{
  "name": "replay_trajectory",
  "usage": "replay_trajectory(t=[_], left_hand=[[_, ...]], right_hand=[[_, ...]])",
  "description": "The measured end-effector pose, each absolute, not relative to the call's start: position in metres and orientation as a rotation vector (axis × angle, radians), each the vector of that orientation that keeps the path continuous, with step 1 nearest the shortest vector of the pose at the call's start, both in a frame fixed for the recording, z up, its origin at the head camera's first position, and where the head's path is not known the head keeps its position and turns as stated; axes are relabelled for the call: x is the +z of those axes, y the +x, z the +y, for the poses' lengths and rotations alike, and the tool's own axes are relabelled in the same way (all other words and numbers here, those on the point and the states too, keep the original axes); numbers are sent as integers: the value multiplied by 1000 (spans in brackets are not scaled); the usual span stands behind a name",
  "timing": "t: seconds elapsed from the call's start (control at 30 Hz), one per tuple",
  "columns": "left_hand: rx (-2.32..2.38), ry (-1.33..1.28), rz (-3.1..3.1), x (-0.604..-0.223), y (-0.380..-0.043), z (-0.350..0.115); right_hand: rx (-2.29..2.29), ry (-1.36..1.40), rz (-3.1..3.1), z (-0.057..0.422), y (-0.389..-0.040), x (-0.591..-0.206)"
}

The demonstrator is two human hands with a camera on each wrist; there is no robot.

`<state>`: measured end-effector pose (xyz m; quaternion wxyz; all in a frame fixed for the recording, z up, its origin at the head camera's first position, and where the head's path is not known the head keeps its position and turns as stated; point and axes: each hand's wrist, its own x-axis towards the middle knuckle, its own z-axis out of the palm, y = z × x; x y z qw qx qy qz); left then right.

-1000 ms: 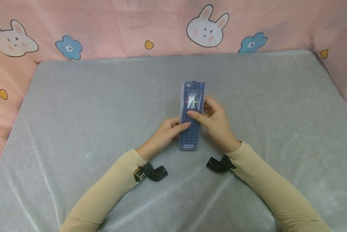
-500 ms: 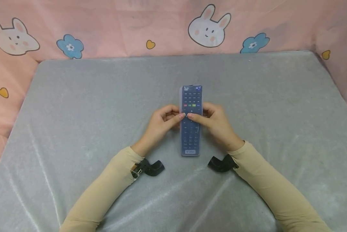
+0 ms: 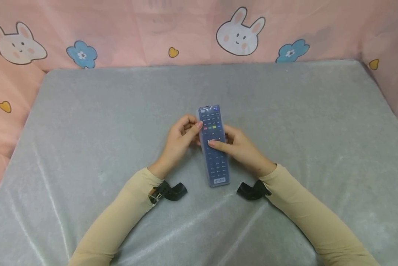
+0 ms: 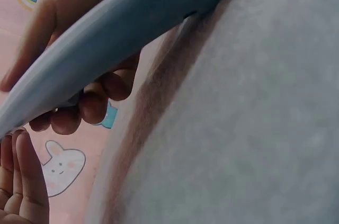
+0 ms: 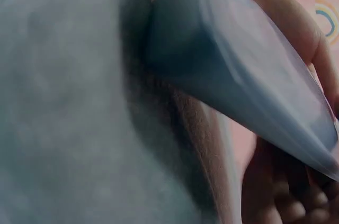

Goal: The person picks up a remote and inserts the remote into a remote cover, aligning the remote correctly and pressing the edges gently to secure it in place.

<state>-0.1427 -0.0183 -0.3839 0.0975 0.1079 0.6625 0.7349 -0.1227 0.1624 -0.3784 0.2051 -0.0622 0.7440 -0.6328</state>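
A dark blue remote control (image 3: 215, 159) in a clear cover is held above the table, its buttons facing up and its top end leaning left in the head view. My left hand (image 3: 179, 142) pinches its upper left edge, thumb on the front. Lower on the opposite side, my right hand (image 3: 245, 151) grips it with the thumb across the buttons. In the left wrist view the remote control (image 4: 106, 44) shows its underside, right-hand fingers (image 4: 90, 110) curled beneath it. The right wrist view shows its lower end (image 5: 238, 65) close up, with my right hand (image 5: 286, 192) partly in shadow.
A grey cloth-covered table (image 3: 119, 103) spreads around both hands. A pink curtain (image 3: 192, 29) with rabbits and flowers hangs behind its far edge. Black curved mounts (image 3: 175, 191) sit at both wrists, beside the beige sleeves (image 3: 119, 210).
The remote control has come nearer the body and its top now leans left. My left hand has shifted up along its edge; my right thumb has moved slightly left and down.
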Motion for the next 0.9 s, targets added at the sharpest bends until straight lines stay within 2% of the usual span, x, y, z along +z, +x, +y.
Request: replay_trajectory(t=[0.53,0.9], left_hand=[[2190,351,2113,-380,-152,-31],[2418,181,1942,-377,-159,-37]], right_hand=[[-1754,-278,2001,154,-116,-378],[-1502,-469,2073,164,-118,-374]])
